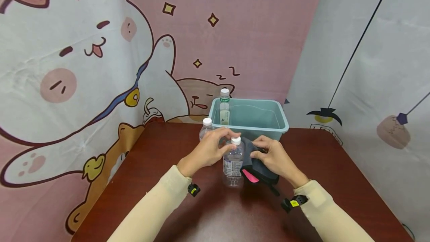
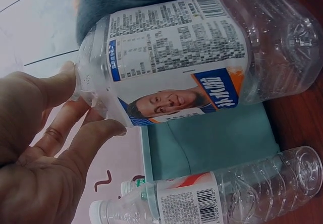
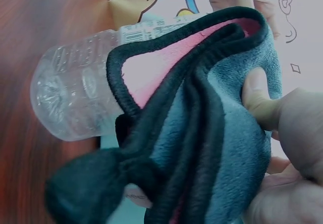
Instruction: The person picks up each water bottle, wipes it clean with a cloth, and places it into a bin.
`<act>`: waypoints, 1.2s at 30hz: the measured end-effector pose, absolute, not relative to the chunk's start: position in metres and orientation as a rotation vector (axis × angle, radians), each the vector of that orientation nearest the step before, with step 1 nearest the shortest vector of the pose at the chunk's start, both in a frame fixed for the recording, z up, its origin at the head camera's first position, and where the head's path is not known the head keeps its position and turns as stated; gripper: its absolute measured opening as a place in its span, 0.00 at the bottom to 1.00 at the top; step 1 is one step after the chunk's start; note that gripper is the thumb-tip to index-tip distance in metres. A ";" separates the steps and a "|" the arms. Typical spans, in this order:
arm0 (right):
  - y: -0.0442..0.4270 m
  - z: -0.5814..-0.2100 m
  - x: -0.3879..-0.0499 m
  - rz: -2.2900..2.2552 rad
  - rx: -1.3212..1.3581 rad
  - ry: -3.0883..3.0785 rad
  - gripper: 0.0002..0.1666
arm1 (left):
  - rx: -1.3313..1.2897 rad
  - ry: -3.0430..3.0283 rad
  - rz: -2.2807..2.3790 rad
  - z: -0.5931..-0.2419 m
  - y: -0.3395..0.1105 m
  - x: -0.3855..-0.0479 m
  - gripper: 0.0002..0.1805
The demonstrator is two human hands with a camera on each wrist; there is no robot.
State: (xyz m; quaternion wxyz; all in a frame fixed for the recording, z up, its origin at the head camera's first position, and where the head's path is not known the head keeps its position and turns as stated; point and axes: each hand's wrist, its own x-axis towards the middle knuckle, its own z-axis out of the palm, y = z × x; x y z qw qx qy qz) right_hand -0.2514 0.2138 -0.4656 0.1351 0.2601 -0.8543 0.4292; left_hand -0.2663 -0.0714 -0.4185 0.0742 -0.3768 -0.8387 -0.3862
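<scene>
A clear plastic bottle (image 1: 232, 168) with a white cap and a printed label stands upright on the table. My left hand (image 1: 209, 149) holds it at the neck, just under the cap; in the left wrist view the thumb and fingers (image 2: 98, 135) are round its top end. A folded grey cleaning cloth (image 1: 263, 169) with black edging and a pink inner side hangs from my right hand (image 1: 278, 158), pinched between thumb and fingers. The cloth (image 3: 232, 118) lies against the bottle's side, covering part of it in the right wrist view.
Behind the hands, a light blue-green plastic bin (image 1: 255, 112) sits at the table's back edge, with a capped bottle (image 1: 224, 109) upright in its left end. Another clear bottle (image 1: 206, 130) stands left of the bin, partly behind my left hand. A dark red-brown table (image 1: 161, 167) carries everything.
</scene>
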 end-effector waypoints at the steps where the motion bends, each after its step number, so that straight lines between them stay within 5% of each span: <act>1: 0.213 -0.465 -0.252 1.246 0.752 -2.466 0.14 | -1.133 -2.515 -1.157 -0.418 -0.071 -0.266 0.22; 36: 0.204 -0.438 -0.244 1.128 0.676 -2.468 0.15 | -1.119 -2.564 -1.067 -0.410 -0.072 -0.259 0.21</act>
